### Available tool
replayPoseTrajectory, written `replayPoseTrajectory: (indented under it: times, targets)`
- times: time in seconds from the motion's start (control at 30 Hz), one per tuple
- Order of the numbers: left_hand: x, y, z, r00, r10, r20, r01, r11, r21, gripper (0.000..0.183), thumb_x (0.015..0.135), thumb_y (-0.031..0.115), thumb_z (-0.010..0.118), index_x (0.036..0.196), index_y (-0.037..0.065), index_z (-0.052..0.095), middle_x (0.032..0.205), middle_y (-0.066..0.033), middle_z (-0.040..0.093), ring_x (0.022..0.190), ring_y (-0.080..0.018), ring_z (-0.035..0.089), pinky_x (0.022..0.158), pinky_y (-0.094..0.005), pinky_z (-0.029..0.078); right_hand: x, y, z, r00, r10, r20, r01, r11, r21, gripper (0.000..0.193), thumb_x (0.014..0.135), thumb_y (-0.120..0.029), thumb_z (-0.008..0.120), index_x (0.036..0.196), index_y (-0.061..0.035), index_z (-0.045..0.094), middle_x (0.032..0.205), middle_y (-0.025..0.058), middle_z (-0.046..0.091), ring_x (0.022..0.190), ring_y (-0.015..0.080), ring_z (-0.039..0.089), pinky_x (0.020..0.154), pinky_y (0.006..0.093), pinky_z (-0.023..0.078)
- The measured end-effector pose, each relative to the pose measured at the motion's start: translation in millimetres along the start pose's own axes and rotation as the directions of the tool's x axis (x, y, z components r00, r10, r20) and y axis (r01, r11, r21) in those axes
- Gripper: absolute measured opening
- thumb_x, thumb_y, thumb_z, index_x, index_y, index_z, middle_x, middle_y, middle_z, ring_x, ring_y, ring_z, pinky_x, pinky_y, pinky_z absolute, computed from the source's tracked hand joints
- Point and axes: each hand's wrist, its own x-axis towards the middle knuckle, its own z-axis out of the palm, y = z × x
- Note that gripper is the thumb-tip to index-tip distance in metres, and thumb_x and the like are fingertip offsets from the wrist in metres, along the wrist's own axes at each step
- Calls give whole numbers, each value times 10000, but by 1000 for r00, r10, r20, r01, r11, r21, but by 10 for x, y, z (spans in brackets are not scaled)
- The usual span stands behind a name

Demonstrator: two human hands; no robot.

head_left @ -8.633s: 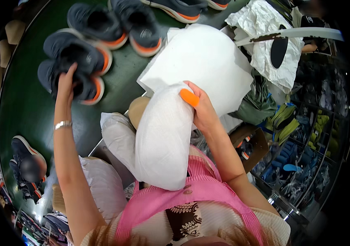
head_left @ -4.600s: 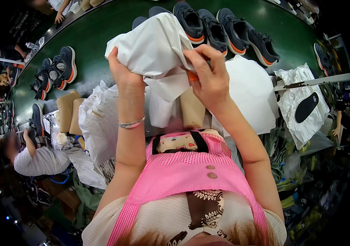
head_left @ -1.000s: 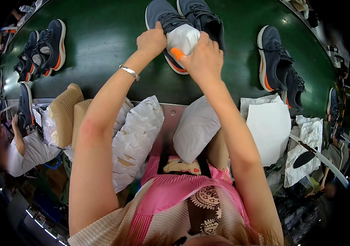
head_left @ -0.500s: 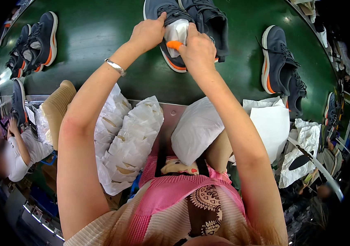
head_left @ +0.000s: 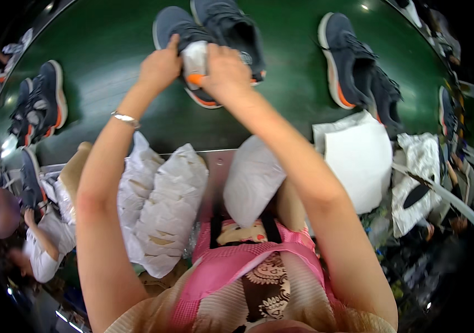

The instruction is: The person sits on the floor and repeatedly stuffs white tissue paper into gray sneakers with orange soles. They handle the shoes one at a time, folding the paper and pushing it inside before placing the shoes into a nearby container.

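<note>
Left hand (head_left: 161,67) clamped a dark-grey fabric lace-up shoe (head_left: 191,34); beside it, right hand (head_left: 227,71) pinched white crumpled paper (head_left: 195,58), partly inside the opening. Beyond right hand, a matching dark-grey shoe (head_left: 227,26) showed no paper.

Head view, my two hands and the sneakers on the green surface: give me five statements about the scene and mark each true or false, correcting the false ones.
1. The right hand wears an orange thumb cover. True.
2. The left hand rests on the pink apron. False: it is at the dark grey-blue sneaker.
3. A white paper wad shows at that sneaker's opening. True.
4. The insole against the crumpled white paper is white. False: it is black.
5. A silver bracelet circles the left wrist. True.
</note>
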Motion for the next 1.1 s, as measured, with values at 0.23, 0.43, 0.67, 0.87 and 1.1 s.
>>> replayPoseTrajectory:
  times: [0.23,0.43,0.67,0.87,1.1]
  targets:
    - [-140,-21,-479,885,-40,464,285,834,-472,1046,685,409,714,1464,23,132,987,-201,597,746,-240,631,516,-317,521,353,183,-175,953,-241,182,257,964,-71,863,591,-273,818,1295,29,421,1231,159,501,1120,318,475,948,376,425]
    - [-142,15,-287,895,-92,436,263,899,-350,1197,604,392,810,1451,-33,79,1078,-232,582,880,-285,629,636,-330,542,727,-62,-134,834,-336,438,457,865,-206,792,579,-187,833,1226,31,431,1133,142,585,1142,306,500,939,375,447]
    - [-130,73,-70,947,-178,268,246,938,-244,1098,654,243,805,1425,-76,91,1191,-301,523,1095,-374,555,920,-384,458,861,26,122,802,-370,469,479,868,-135,893,598,-145,807,1333,39,335,1118,250,548,1002,356,588,841,390,501]
    - [-134,94,357,964,-264,-17,257,950,-179,840,724,122,715,1379,-36,214,1117,-264,532,1017,-411,579,839,-430,501,686,160,525,913,-393,110,403,909,-103,799,641,-91,753,1313,48,343,946,267,583,807,389,644,714,411,534]
    - [-197,-255,152,949,-315,-11,306,930,-203,998,664,262,791,1447,176,178,1175,-203,542,1057,-368,577,848,-452,494,675,129,387,907,-220,360,121,953,278,905,637,-263,799,1348,15,313,1029,284,591,969,407,593,823,411,489]
